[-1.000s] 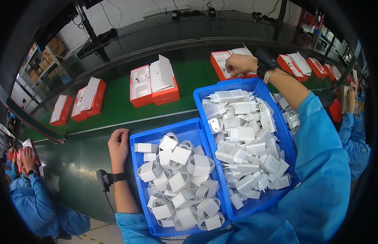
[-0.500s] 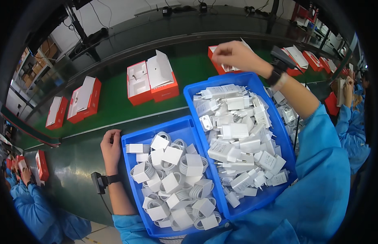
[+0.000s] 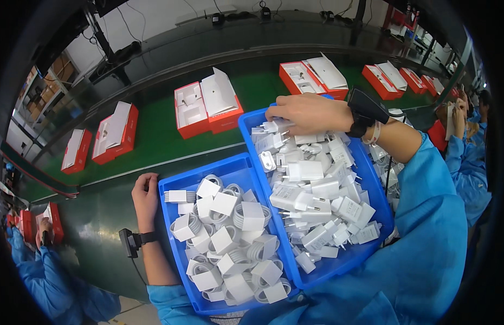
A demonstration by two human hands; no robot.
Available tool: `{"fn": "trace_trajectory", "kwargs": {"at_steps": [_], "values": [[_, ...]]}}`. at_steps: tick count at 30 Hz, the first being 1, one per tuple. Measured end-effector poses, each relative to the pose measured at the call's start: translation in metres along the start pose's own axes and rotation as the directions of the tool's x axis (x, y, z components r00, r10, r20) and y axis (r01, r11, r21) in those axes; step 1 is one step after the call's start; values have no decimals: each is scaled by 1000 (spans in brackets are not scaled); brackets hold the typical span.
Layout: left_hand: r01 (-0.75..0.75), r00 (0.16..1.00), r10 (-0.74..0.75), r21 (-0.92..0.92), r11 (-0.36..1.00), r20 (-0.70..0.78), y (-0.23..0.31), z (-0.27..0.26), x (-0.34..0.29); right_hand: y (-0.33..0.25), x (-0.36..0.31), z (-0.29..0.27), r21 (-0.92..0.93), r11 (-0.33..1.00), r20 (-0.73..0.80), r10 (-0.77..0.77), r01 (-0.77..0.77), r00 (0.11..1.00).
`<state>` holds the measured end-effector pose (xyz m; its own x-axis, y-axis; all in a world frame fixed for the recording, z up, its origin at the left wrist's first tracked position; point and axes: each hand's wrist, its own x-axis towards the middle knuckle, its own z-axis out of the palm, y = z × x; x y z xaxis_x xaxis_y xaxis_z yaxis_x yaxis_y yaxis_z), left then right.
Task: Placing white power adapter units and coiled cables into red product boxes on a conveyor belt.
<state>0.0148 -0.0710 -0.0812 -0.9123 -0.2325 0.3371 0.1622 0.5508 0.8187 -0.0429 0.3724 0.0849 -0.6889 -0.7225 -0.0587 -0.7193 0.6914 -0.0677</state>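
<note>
My right hand [image 3: 311, 114] is down at the far end of the right blue tray [image 3: 383, 216], fingers curled round a white charger plug [image 3: 279, 126] among many others; the fingertips are partly hidden. The tray is heaped with white two-pin chargers [image 3: 305, 170]. Beside the left blue tray [image 3: 168, 238], my left hand [image 3: 146, 197] rests by the far left corner with its fingers loosely curled and nothing seen in them. Coiled white cables [image 3: 252, 216] in white paper sleeves fill that tray. Both wrists wear black bands with small devices.
Beyond the trays, open red boxes with white inserts, including a middle box [image 3: 191, 111] and a right one [image 3: 301, 78], stand in a row on a green belt [image 3: 154, 143]. People in blue sleeves work at left [image 3: 51, 281] and right [image 3: 466, 179]. More packed chargers lie right of the trays.
My right hand has come down and nearer from over the right red box into the charger tray, closing on a charger. My left hand has stayed almost still.
</note>
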Motion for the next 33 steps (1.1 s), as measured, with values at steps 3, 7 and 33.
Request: {"fn": "trace_trajectory", "kwargs": {"at_steps": [3,7,33], "values": [[-7,1000,7,-16,1000,-2,1,1,0,-5,0,-1,-64,996,58,65,-61,996],[-13,1000,13,2,1000,-3,3,3,1,3,-1,16,-68,978,-27,-197,195,980],[5,1000,-5,-2,1000,-1,2,0,-1,-11,-69,-6,-29,975,-300,-217,218,929]]}}
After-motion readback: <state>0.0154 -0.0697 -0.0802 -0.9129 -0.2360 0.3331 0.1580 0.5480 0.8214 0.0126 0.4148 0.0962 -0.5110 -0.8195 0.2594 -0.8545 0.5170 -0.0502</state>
